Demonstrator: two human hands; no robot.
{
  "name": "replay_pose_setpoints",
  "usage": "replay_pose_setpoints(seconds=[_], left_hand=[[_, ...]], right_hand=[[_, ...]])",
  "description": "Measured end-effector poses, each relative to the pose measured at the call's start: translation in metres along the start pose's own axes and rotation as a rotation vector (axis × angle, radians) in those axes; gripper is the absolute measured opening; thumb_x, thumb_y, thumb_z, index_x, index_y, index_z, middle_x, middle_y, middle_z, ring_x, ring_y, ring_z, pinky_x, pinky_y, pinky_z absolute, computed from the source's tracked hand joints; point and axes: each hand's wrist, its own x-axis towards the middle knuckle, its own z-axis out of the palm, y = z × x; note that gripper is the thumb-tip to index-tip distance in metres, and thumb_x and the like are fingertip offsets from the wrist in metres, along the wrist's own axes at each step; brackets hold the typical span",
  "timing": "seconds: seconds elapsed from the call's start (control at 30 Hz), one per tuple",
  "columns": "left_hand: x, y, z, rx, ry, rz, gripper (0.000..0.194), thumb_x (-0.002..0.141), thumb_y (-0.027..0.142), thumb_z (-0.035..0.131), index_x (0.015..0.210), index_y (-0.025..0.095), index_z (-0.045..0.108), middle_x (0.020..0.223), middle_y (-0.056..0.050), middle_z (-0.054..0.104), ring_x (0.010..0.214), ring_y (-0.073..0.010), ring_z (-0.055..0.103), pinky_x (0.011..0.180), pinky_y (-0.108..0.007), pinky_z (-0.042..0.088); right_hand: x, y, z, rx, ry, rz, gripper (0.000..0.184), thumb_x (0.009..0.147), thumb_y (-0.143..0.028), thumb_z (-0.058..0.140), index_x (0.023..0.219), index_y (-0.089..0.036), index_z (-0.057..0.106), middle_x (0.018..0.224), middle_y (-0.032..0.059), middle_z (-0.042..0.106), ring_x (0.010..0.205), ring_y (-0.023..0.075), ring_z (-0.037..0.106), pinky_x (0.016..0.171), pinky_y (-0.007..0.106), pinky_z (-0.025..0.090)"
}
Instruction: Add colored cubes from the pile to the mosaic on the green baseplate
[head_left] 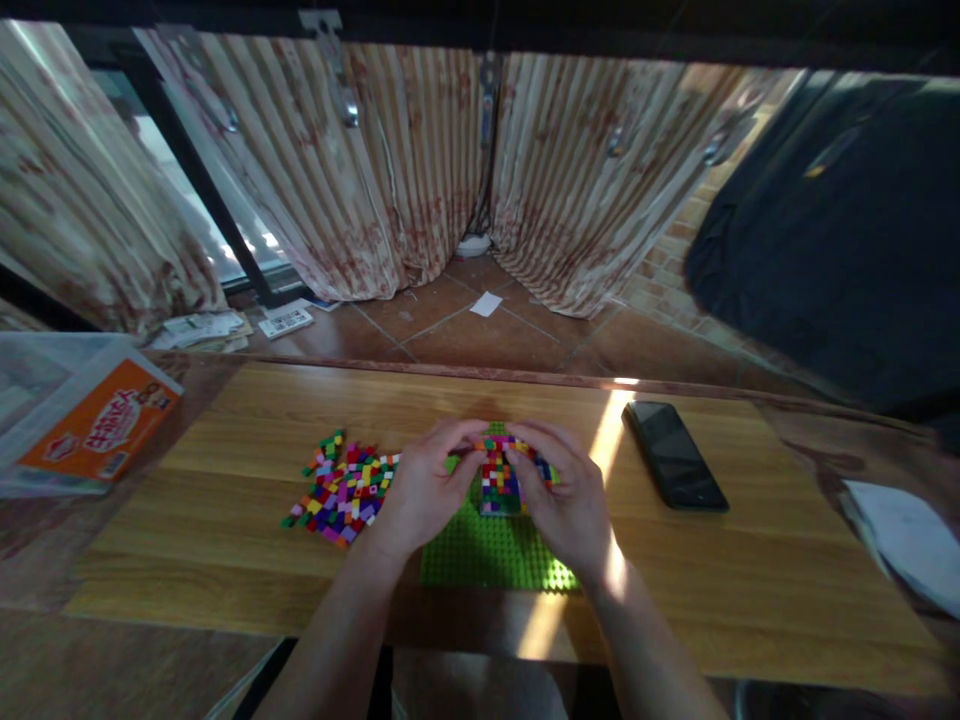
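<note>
A green studded baseplate (484, 555) lies on the wooden table in front of me. Over its upper half sits a block of small multicoloured building bricks (499, 482). My left hand (431, 480) is at the block's far left edge, thumb and index finger closed together on it. From the other side my right hand (566, 490) grips the block, its thumb on the top and its fingers curled at the far right edge. The fingertips hide part of the block, and whether a single loose brick is between them is too small to make out.
A pile of loose coloured bricks (349, 495) lies left of the baseplate. To the right is a black phone (675, 455). A clear plastic box with an orange label (105, 420) stands far left, and white papers (907, 535) lie far right of the wooden table (202, 560).
</note>
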Motion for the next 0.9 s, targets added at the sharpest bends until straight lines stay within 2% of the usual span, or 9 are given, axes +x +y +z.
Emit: replay_pose_setpoints(seconds=[0.13, 0.33, 0.73, 0.9], left_hand=[[-0.002, 0.003, 0.002, -0.005, -0.011, 0.02, 0.027, 0.084, 0.012, 0.06, 0.109, 0.023, 0.064, 0.1, 0.0, 0.071, 0.089, -0.0118, 0.069, 0.083, -0.025, 0.056], [-0.004, 0.004, 0.005, 0.003, 0.034, 0.041, 0.033, 0.083, 0.011, 0.058, 0.114, 0.023, 0.061, 0.1, -0.001, 0.072, 0.087, -0.0124, 0.07, 0.082, -0.025, 0.057], [-0.006, 0.006, 0.015, 0.039, 0.096, -0.003, 0.023, 0.084, 0.017, 0.06, 0.106, 0.022, 0.063, 0.094, -0.002, 0.072, 0.083, -0.0144, 0.071, 0.08, -0.027, 0.059], [-0.002, 0.0, 0.008, 0.096, 0.129, -0.005, 0.021, 0.086, 0.02, 0.059, 0.107, 0.021, 0.064, 0.097, -0.003, 0.071, 0.086, -0.0148, 0.069, 0.082, -0.027, 0.058]], right_hand=[[0.0, -0.004, 0.005, -0.085, -0.092, -0.1, 0.024, 0.093, -0.02, 0.053, 0.112, -0.023, 0.067, 0.105, 0.008, 0.068, 0.097, 0.0207, 0.061, 0.086, 0.038, 0.053], [-0.001, -0.003, 0.007, -0.113, -0.071, -0.133, 0.021, 0.091, -0.017, 0.055, 0.106, -0.021, 0.068, 0.1, 0.0074, 0.069, 0.092, 0.0193, 0.062, 0.081, 0.034, 0.054], [-0.002, -0.009, 0.006, -0.101, 0.008, -0.018, 0.017, 0.087, -0.019, 0.058, 0.095, -0.025, 0.071, 0.091, 0.0039, 0.071, 0.086, 0.0184, 0.066, 0.077, 0.033, 0.055], [0.001, -0.004, -0.005, -0.039, 0.107, 0.078, 0.021, 0.09, -0.022, 0.055, 0.105, -0.024, 0.07, 0.095, 0.0054, 0.07, 0.088, 0.0181, 0.066, 0.079, 0.034, 0.054]])
